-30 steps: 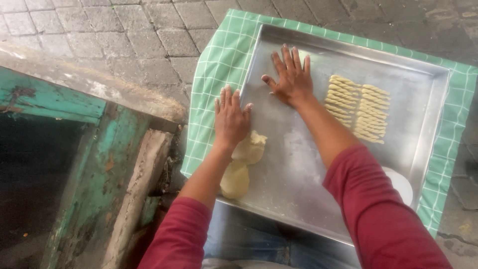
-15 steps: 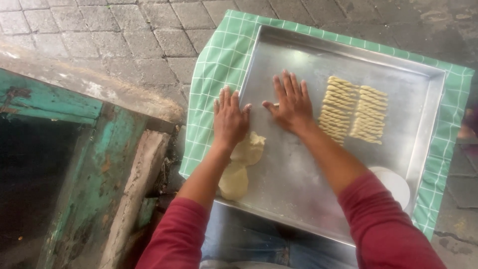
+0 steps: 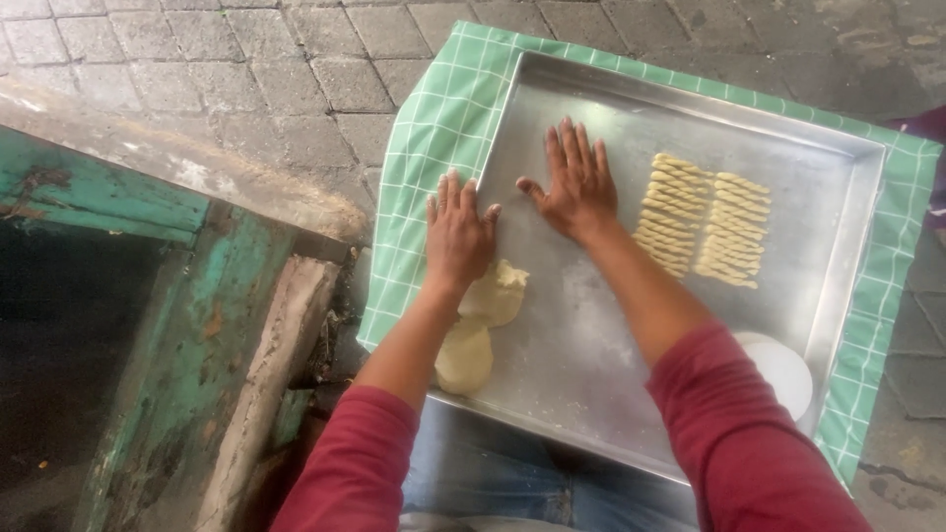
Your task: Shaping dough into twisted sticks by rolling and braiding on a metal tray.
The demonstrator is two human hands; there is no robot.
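Head view, from the left of the frame: a worn green-painted wooden frame [image 3: 148, 325] sits beside grey paving stones [image 3: 246, 69]. Right of it, a green checked cloth [image 3: 434, 138] lies under a large metal tray [image 3: 828, 207]. The left hand [image 3: 458, 232] is flat and spread, palm down at the tray's left edge, holding nothing; two lumps of pale dough [image 3: 483, 325] lie just below its wrist, near the lower left rim. The right hand [image 3: 576, 182] is likewise open and flat, pressed on the bare metal at mid-tray, the two hands close together but apart. Further right, two rows of twisted dough sticks [image 3: 702, 219] lie side by side, and a white round lid or bowl [image 3: 783, 369] rests at the lower right rim. Judging from this, the right forearm passes close to the sticks and could smear them; the dough lumps near the rim could be nudged off; hard pressing could slide the tray on the cloth.
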